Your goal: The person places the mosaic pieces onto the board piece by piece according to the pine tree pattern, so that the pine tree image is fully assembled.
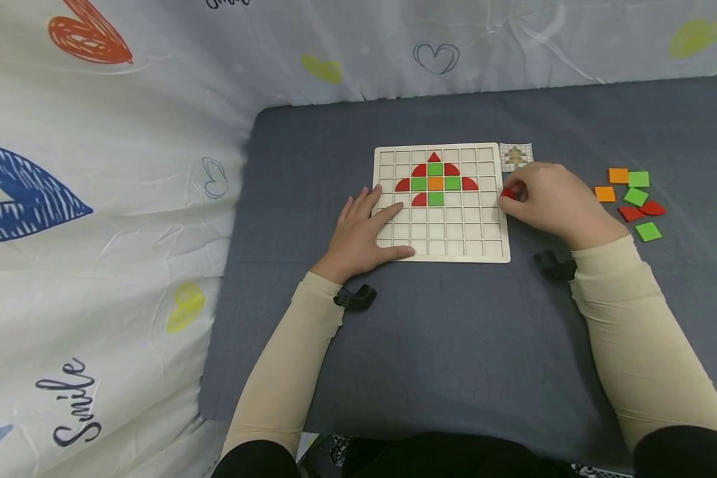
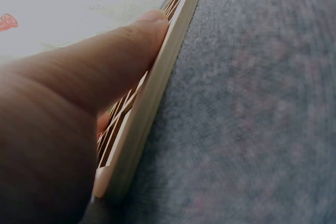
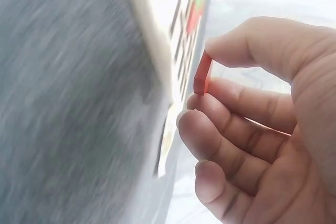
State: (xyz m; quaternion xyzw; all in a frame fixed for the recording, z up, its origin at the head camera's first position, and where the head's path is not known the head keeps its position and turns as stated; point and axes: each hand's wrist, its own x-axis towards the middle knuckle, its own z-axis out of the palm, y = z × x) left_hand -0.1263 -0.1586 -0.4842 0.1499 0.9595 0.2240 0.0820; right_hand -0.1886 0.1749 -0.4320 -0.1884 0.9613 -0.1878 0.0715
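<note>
A pale wooden grid board (image 1: 442, 229) lies on the table with red, green and orange tiles set in its upper middle cells. My left hand (image 1: 361, 232) rests on the board's lower left side, fingers spread and thumb along the front edge. Over the board's right edge is my right hand (image 1: 550, 199), pinching a small red tile (image 3: 202, 74) between thumb and fingers. In the right wrist view the tile is held edge-on, so its full outline is hidden. A small pattern card (image 1: 516, 157) lies against the board's upper right corner, beyond the right hand.
Right of the right hand lie loose tiles: several green ones (image 1: 648, 232), two orange ones (image 1: 618, 175) and red ones (image 1: 652, 208). The table has a dark grey cloth (image 1: 442, 345). A white printed curtain (image 1: 155, 199) hangs along the left and far sides.
</note>
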